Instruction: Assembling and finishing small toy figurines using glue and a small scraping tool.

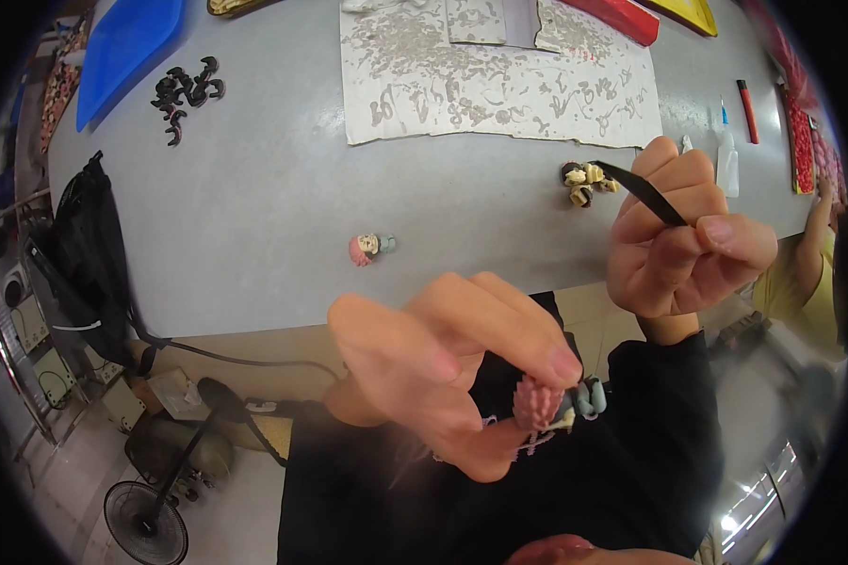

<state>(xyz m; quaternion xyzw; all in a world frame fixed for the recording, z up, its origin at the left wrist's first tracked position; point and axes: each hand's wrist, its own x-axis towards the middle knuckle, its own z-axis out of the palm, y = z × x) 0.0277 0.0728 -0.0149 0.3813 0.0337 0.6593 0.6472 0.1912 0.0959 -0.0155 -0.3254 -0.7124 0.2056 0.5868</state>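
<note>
My left hand (433,367) is closed, with finger and thumb pinching a small figurine (540,403) by its spiky pink hair. The figurine's grey-blue lower part sticks out to the right. Thin pinkish shreds hang below it. To the right and farther up, my right hand (683,235) grips a flat, dark, pointed blade (645,191) between thumb and fingers, its tip pointing up and left. A similar pink-haired figurine (369,247) lies on the grey table (254,207), beyond my left hand. Just past the blade's tip sits a cluster of small cream-and-dark figure pieces (582,179).
A white sheet (499,104) strewn with grey scraps covers the far middle. Small black curved pieces (187,89) and a blue tray (132,52) are far left. A red-and-black pen-like item (747,111) and a clear bottle (727,160) lie right. A black bag (85,268) hangs left.
</note>
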